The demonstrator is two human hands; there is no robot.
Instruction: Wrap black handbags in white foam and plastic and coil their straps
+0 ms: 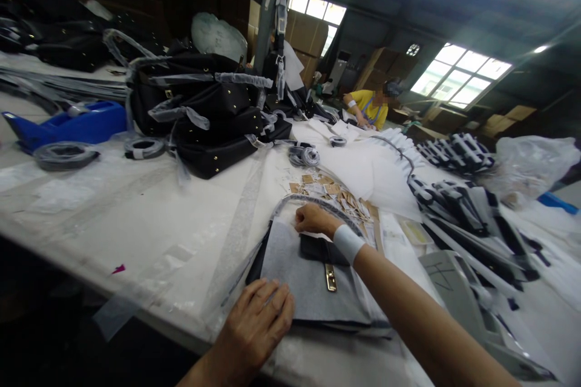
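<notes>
A flat grey bag (313,281) with a black flap and a gold clasp (331,277) lies on the white table (149,217), partly inside clear plastic wrap. My left hand (256,320) rests flat on the bag's near left corner, fingers stretched out. My right hand (313,219), with a white wristband, is curled at the bag's far edge, where the clear plastic sleeve arches; I cannot make out what its fingers pinch.
A pile of black handbags (204,112) wrapped in plastic stands at the back left. A blue tray (68,124), tape rolls (63,154), small brown tags (336,190), and striped bags (458,193) lie around. A person in yellow (367,107) works farther along the table.
</notes>
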